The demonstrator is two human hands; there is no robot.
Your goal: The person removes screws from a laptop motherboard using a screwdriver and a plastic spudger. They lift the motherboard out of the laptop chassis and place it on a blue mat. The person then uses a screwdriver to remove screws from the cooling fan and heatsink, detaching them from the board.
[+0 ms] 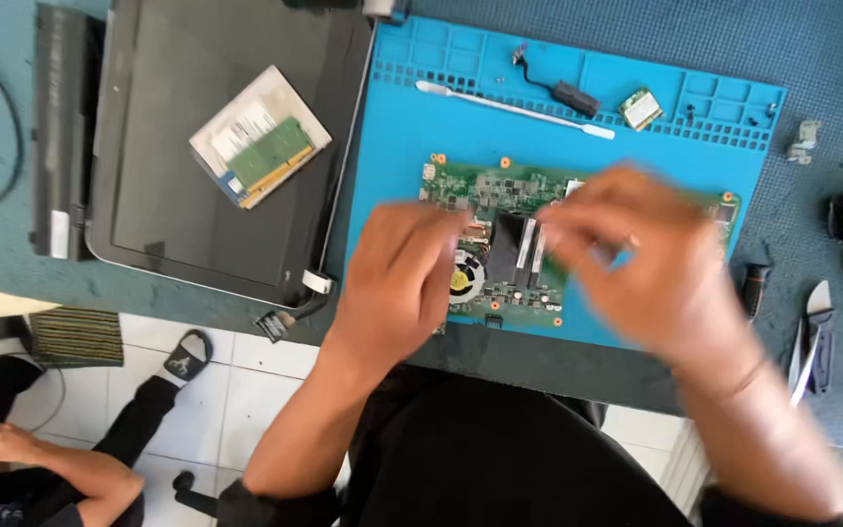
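Blue mat (402, 117), circuit board (500, 185) near front edge; both hands' finger state unclear.

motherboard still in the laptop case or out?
Out. The green motherboard lies bare on the blue work mat, component side up, apart from the dark laptop shell to its left.

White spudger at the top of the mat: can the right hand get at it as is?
Probably yes. The spudger lies alone on the blue mat, just beyond the green board that the right hand is over. Nothing lies across it.
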